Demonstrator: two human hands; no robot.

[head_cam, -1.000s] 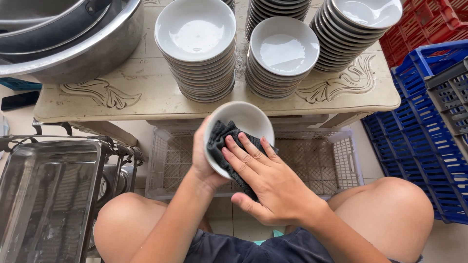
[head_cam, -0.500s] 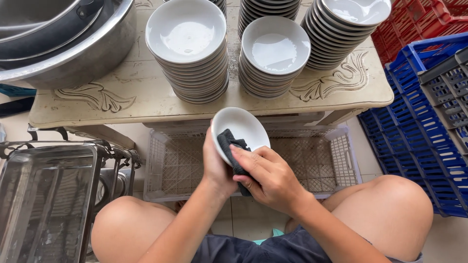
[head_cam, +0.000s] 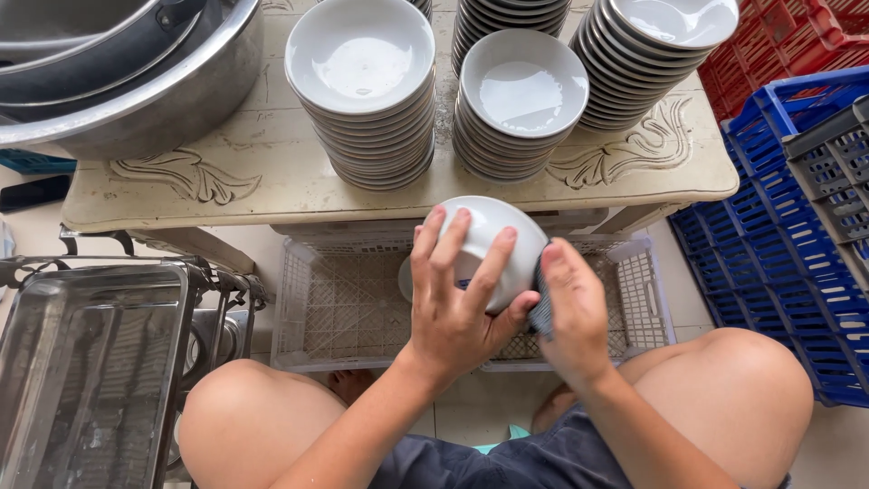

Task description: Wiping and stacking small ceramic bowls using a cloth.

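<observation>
Three stacks of white bowls stand on our landmark, the cream carved table: one stack at its middle, a second just to the right, a third near the far right corner. At the table's left end sits a big steel basin; below that end we see a metal tray, and off the right end blue crates with a red one beyond. Under the table's front edge lies a white plastic crate, between our knees. Just in front of that edge we hold one white bowl, turned bottom-up and tilted. Our left hand wraps it, fingers spread and clasped over the outside. Our right hand presses a dark cloth against the bowl's right side, fingers curled about the cloth. We judge the risk to be a slip: the glazed bowl looks wet, only one hand truly grips it, and a hard rub could push it loose onto the crate.
</observation>
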